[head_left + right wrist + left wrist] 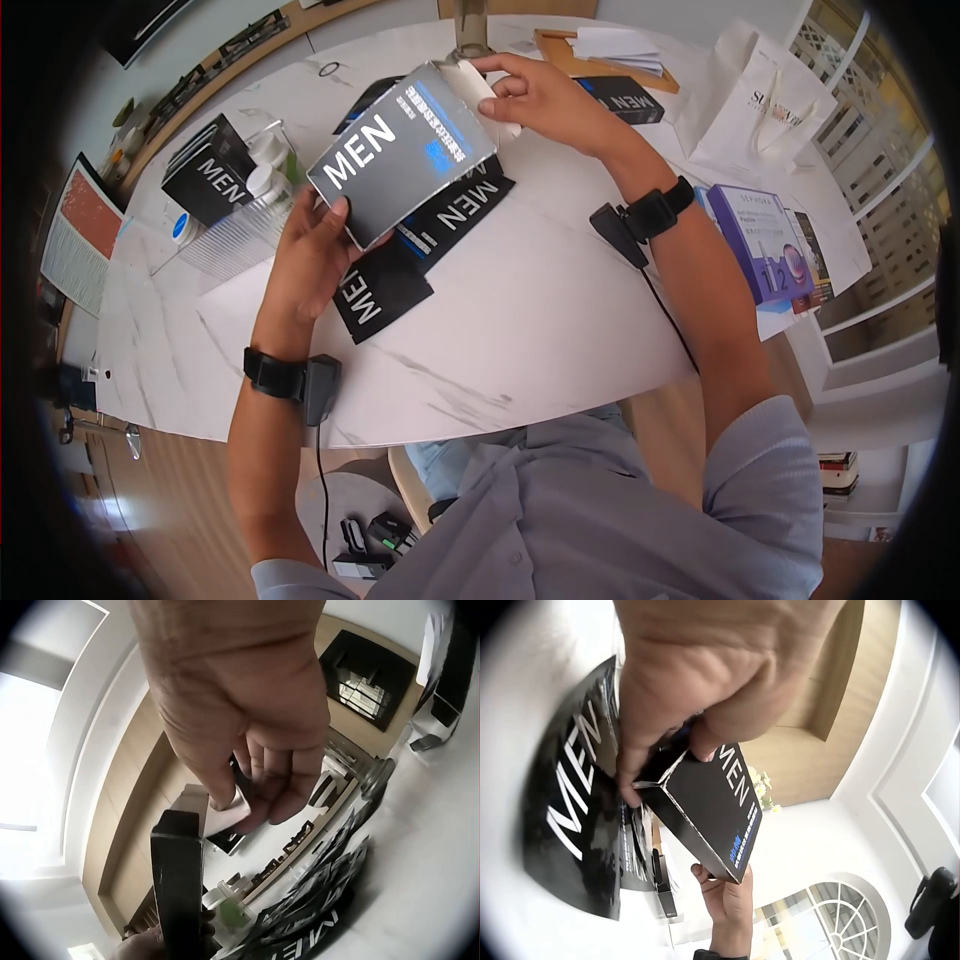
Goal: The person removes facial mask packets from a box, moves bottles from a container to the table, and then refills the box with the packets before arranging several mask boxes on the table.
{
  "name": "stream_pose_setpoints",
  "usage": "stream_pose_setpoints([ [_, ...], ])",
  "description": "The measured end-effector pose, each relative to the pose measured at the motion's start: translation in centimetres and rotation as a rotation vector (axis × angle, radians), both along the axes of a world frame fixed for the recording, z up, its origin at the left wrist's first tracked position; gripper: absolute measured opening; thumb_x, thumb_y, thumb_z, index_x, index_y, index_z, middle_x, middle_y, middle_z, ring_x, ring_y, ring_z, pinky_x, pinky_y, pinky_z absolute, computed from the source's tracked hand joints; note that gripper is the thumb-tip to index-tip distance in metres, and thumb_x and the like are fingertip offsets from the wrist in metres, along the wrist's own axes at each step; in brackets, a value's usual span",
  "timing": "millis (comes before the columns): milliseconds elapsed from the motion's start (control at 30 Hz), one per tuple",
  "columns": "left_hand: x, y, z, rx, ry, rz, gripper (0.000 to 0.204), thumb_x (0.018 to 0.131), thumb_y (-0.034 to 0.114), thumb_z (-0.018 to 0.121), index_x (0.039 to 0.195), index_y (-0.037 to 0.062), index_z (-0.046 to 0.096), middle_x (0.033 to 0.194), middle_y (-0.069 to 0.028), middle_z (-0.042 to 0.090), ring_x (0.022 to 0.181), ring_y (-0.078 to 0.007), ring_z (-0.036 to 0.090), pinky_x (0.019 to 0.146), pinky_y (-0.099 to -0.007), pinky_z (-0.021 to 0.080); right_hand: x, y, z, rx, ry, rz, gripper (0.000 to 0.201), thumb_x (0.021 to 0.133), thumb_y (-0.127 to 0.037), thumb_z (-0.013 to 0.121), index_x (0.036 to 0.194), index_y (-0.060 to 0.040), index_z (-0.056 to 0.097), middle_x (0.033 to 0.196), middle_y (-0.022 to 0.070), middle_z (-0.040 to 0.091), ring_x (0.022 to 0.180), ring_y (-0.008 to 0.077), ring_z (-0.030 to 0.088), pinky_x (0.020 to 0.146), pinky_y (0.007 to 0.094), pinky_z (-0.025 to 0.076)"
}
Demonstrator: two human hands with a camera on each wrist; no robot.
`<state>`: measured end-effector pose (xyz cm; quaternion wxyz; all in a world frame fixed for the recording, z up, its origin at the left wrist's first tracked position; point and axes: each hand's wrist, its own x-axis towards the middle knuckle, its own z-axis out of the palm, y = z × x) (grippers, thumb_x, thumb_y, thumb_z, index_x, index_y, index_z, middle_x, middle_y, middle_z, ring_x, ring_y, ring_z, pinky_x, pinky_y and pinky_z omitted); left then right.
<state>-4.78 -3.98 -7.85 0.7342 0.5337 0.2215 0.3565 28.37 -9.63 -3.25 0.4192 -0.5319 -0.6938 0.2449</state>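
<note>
A black carton (400,150) with "MEN" in white letters is held tilted above the marble table (530,330). Its lower left corner is gripped by my left hand (308,245), thumb on the printed face. At the far end, my right hand (550,105) pinches the white flap (225,817) of the carton's open top between thumb and fingers. Beneath the carton lie several flat black "MEN" sachets (375,295), partly hidden by it. The left wrist view shows one large sachet (574,780) close beside the left fingertips. What is inside the carton is hidden.
A clear ribbed organizer (225,245) at left stands by another black box (215,175) and white-lidded bottles (265,183). Across the table are a glass vase (470,35), a wooden tray (553,48) with papers and a black carton (620,98). A white paper bag (735,95) and purple box (750,235) stand right.
</note>
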Motion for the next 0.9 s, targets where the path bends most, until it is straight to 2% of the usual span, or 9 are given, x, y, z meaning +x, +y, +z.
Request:
stream_pose_setpoints([
  [33, 0.3, 0.1, 0.0, 0.010, -0.007, -0.011, 0.049, 0.107, 0.016, 0.053, 0.151, 0.0022, 0.034, 0.145, -0.0148, 0.053, 0.130, -0.0286, 0.059, 0.108, -0.0517, 0.053, -0.2, 0.3, -0.4, 0.015, 0.041, -0.013, 0.051, 0.100, -0.024, 0.068, 0.145, -0.0058, 0.053, 0.096, 0.0043, 0.072, 0.089, 0.0086, 0.066, 0.082, 0.0282, 0.052],
  [167, 0.4, 1.4, -0.1, -0.009, -0.036, 0.011, 0.042, 0.107, 0.016, 0.054, 0.143, -0.0020, 0.041, 0.138, -0.0162, 0.058, 0.124, -0.0301, 0.063, 0.109, -0.0542, 0.052, 0.2, 1.2, -0.1, -0.027, 0.259, -0.017, 0.051, 0.100, -0.022, 0.067, 0.145, -0.0042, 0.052, 0.099, 0.0071, 0.074, 0.091, 0.0111, 0.069, 0.072, 0.0284, 0.057],
  [267, 0.6, 2.1, 0.1, -0.017, -0.141, 0.021, 0.041, 0.107, 0.016, 0.054, 0.141, -0.0025, 0.042, 0.138, -0.0167, 0.058, 0.125, -0.0308, 0.062, 0.109, -0.0563, 0.051, 2.8, 4.1, -1.7, -0.113, 0.151, -0.255, 0.046, 0.101, -0.021, 0.065, 0.142, -0.0025, 0.054, 0.103, 0.0103, 0.074, 0.091, 0.0134, 0.070, 0.067, 0.0285, 0.058],
  [300, 0.7, 2.0, 0.2, -0.043, -0.160, 0.066, 0.040, 0.107, 0.015, 0.053, 0.142, -0.0031, 0.042, 0.138, -0.0173, 0.058, 0.126, -0.0315, 0.062, 0.110, -0.0579, 0.050, 2.7, 4.7, -2.6, -0.045, -0.020, -0.226, 0.049, 0.098, -0.032, 0.069, 0.134, -0.0007, 0.061, 0.107, 0.0148, 0.074, 0.097, 0.0225, 0.072, 0.076, 0.0346, 0.059],
  [400, 0.5, 2.0, -0.1, -0.065, -0.156, 0.028, 0.041, 0.108, 0.016, 0.052, 0.142, -0.0037, 0.041, 0.141, -0.0180, 0.056, 0.127, -0.0320, 0.061, 0.110, -0.0586, 0.050, 0.2, 5.4, -4.3, 0.121, -0.640, -0.177, 0.059, 0.090, -0.049, 0.072, 0.126, -0.0021, 0.067, 0.110, 0.0178, 0.074, 0.107, 0.0317, 0.070, 0.087, 0.0409, 0.057],
  [467, 0.4, 2.0, -0.5, -0.051, -0.142, 0.014, 0.040, 0.108, 0.016, 0.051, 0.142, -0.0042, 0.041, 0.142, -0.0184, 0.056, 0.127, -0.0320, 0.061, 0.110, -0.0584, 0.049, -2.3, 5.5, -3.2, -0.211, -0.831, -0.116, 0.081, 0.079, -0.069, 0.071, 0.125, -0.0034, 0.068, 0.119, 0.0236, 0.069, 0.117, 0.0370, 0.065, 0.095, 0.0484, 0.054],
  [500, 0.4, 1.9, -0.4, -0.048, -0.143, 0.011, 0.041, 0.108, 0.016, 0.051, 0.142, -0.0043, 0.041, 0.142, -0.0183, 0.056, 0.127, -0.0318, 0.061, 0.110, -0.0582, 0.049, -2.9, 5.6, -3.8, -0.139, -0.857, -0.118, 0.080, 0.077, -0.068, 0.074, 0.125, -0.0039, 0.068, 0.118, 0.0224, 0.069, 0.115, 0.0383, 0.065, 0.095, 0.0477, 0.054],
  [633, -0.3, 1.9, -0.5, -0.025, -0.147, 0.006, 0.045, 0.106, 0.018, 0.056, 0.141, -0.0072, 0.042, 0.142, -0.0211, 0.056, 0.128, -0.0339, 0.060, 0.110, -0.0554, 0.049, -4.2, 5.8, -2.6, -0.239, -0.781, -0.170, 0.075, 0.076, -0.061, 0.080, 0.124, -0.0046, 0.070, 0.116, 0.0207, 0.070, 0.116, 0.0379, 0.064, 0.095, 0.0456, 0.055],
  [900, -0.9, 0.6, -0.4, -0.031, -0.160, 0.000, 0.046, 0.106, 0.021, 0.056, 0.141, -0.0062, 0.043, 0.143, -0.0205, 0.056, 0.129, -0.0339, 0.060, 0.111, -0.0556, 0.048, -4.2, 9.4, -6.9, -0.011, -0.155, -0.245, 0.059, 0.087, -0.049, 0.075, 0.125, -0.0038, 0.069, 0.119, 0.0176, 0.072, 0.113, 0.0316, 0.068, 0.095, 0.0388, 0.054],
])
